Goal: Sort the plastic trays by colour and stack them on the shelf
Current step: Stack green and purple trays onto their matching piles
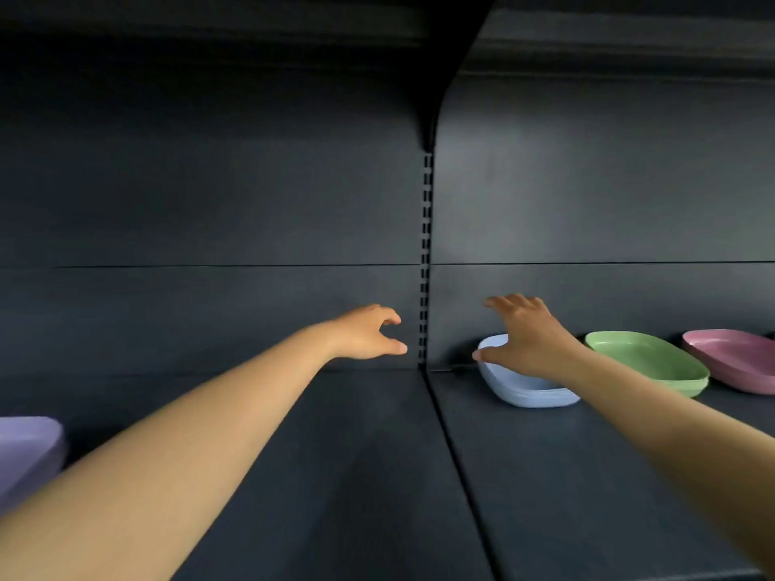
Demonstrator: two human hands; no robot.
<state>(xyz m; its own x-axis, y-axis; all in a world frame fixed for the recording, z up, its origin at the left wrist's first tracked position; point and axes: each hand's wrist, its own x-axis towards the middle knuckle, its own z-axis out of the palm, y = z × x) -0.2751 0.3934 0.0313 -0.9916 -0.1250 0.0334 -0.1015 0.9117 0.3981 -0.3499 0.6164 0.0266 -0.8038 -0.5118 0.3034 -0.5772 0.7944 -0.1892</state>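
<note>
While both arms reach forward over the dark shelf (377, 475): nothing is held in either hand.
Left hand (369, 331): hovers near the slotted upright (425, 262) at the back, grip wide, thumb and fingers loosely spread, apart from every tray.
Right hand (524, 335): above the blue tray stack (524, 392), grip wide, fingers spread and relaxed; whether the thumb touches the rim I cannot tell.
Blue tray stack: on the right shelf section, just right of the upright.
Green tray stack (654, 362): just beside the blue one, on its right.
Pink tray (729, 358): further right, near the green stack, cut by the frame edge.
Purple tray stack (25, 446): far left edge, well apart from the others.
</note>
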